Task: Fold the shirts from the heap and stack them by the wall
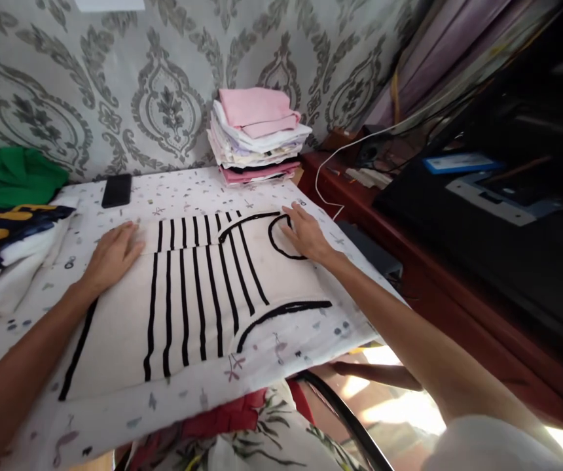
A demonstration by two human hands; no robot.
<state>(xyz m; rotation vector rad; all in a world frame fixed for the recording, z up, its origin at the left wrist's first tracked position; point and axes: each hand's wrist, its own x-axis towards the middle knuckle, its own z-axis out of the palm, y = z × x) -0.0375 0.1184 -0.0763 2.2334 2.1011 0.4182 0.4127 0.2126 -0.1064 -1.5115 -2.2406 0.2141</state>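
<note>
A cream sleeveless top with black stripes and black trim lies spread on the table, its neckline to the right and its hem to the left. Its far side appears folded over toward the middle. My left hand rests flat near the hem at the far side, fingers stretched out. Over by the round neckline, my right hand lies on the shoulder part with its fingers extended. Neither hand is closed on the cloth.
Against the patterned wall stands a stack of folded clothes, pink on top. A black phone lies at the back left. Green cloth and a dark patterned garment are heaped leftward. A reddish-brown cabinet borders the right side.
</note>
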